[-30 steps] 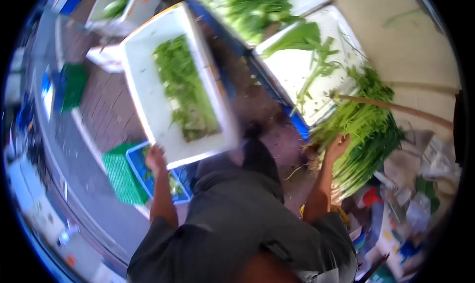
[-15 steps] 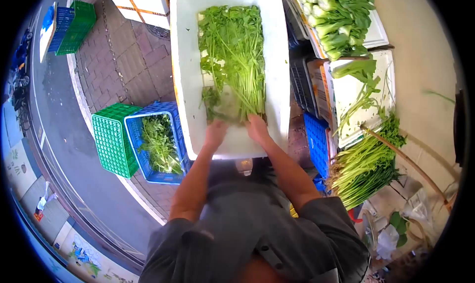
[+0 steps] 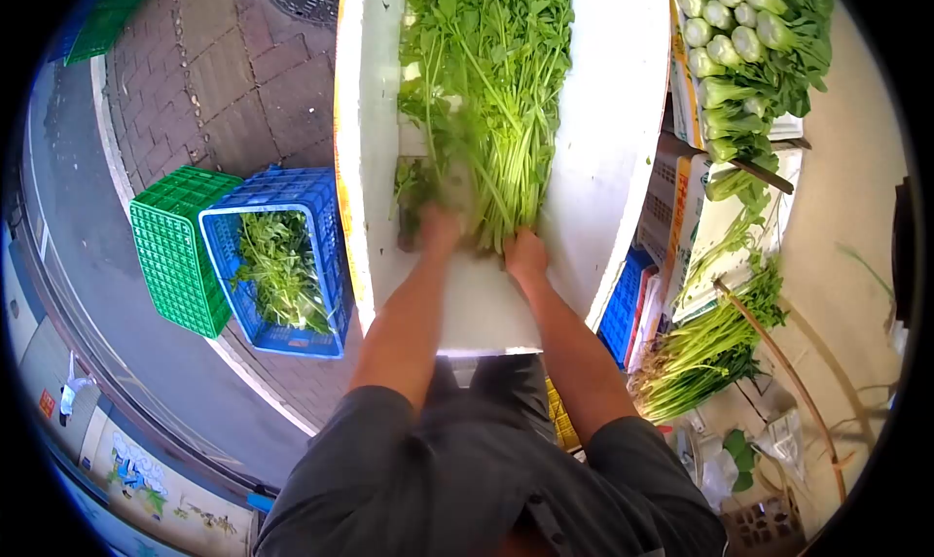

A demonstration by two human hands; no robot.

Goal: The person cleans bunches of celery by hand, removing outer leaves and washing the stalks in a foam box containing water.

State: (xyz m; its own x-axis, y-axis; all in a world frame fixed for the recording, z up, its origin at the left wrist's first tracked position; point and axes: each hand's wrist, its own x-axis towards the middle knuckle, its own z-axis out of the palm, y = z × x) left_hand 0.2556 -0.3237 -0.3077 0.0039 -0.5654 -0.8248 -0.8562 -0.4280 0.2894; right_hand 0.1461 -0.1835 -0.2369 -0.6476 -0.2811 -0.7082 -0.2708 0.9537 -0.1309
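Long-stemmed leafy greens that look like celery (image 3: pixel 511 139) lie in a large white foam box (image 3: pixel 613 109), leaves toward the far end and stem ends toward me. My right hand (image 3: pixel 526 253) is closed around stem ends at the near right of the pile. Smeared by motion, my left hand (image 3: pixel 440 228) is low in the box beside the stems at the near left. Its fingers are too blurred to read. A small dark leafy clump (image 3: pixel 413 182) sits just beyond it.
To the left, a blue crate (image 3: pixel 272 343) holds loose greens beside a green crate (image 3: pixel 185 255). At the right are bok choy (image 3: pixel 744 46), a bundle of rooted greens (image 3: pixel 705 353) and a curved stick (image 3: pixel 778 353). A road (image 3: pixel 88 197) runs along the left.
The view has shifted closer to the foam box, so it looks larger. My left hand has moved slightly forward and right, while my right hand stays at the stem ends.
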